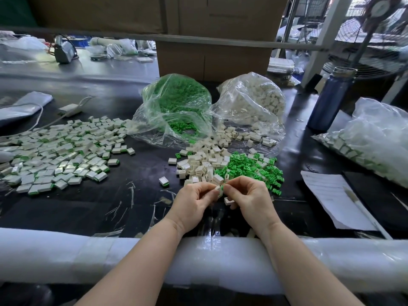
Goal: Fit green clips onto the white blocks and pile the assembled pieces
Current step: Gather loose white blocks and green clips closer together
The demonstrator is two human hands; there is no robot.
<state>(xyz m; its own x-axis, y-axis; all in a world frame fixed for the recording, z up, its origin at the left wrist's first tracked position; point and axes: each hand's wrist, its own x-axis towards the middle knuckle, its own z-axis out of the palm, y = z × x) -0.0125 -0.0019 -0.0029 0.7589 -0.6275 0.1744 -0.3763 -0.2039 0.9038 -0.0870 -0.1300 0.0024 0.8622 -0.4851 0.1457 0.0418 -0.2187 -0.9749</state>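
White block (218, 189) pinched in left hand (194, 202) meets green clip (223, 187) pinched by right hand (249, 198); misalignment could jam or drop it.

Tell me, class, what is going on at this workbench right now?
A person is assembling small parts by hand. The left hand pinches a white block while the right hand presses a green clip against it. Loose white blocks and green clips lie just beyond the hands, and a big pile of finished pieces lies to the left.
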